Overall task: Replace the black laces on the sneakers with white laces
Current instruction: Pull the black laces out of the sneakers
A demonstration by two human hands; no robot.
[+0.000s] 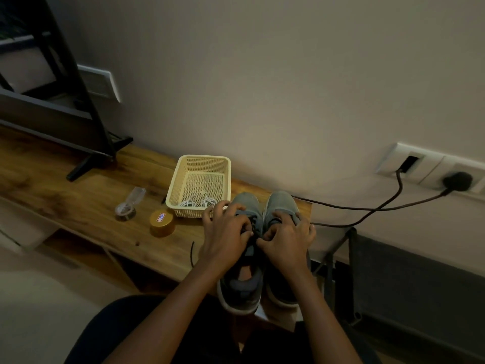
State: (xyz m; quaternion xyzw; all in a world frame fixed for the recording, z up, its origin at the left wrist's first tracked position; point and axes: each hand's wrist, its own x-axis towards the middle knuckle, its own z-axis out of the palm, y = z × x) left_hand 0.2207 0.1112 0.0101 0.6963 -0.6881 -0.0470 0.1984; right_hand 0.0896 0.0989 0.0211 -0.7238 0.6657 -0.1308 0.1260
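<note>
The counter [86, 203] is wood-grained with a dull sheen. The basket [183, 172] is cream plastic mesh, matt. The sneakers [246, 206] look like grey cloth with pale rubbery soles. The round lid [162, 222] is glossy gold. The wall [262, 74] is smooth and matt.

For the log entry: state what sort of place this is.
Probably a room in a home. A wooden table stands against a plain wall with switch and socket plates, one holding a plug. On the table are a plastic basket and sneakers.
</note>
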